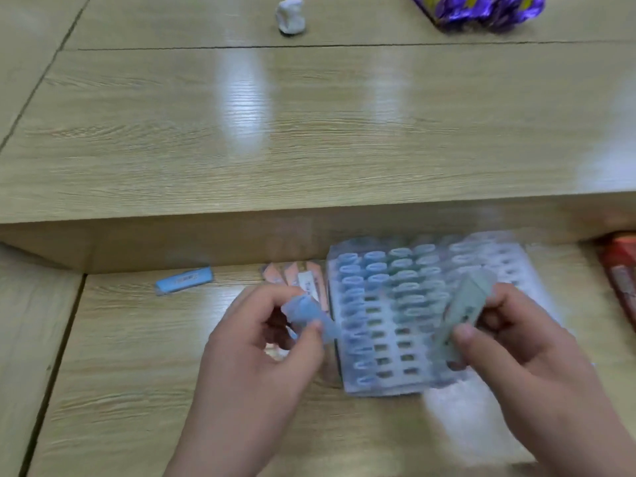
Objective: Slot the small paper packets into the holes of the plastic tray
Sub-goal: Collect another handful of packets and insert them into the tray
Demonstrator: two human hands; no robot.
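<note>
A lone blue packet [184, 279] lies on the wooden surface [137, 373], far left. Just right of it, orange packets [292, 275] sit bunched beside the tray. The left hand [265, 342] pinches a light blue packet [304, 313] between thumb and fingers, at the left edge of the plastic tray [389, 342], whose far holes already hold packets. The right hand [509, 342] grips a grey-green packet [463, 316] tilted above the tray. A red box [619, 270] shows at the right edge.
</note>
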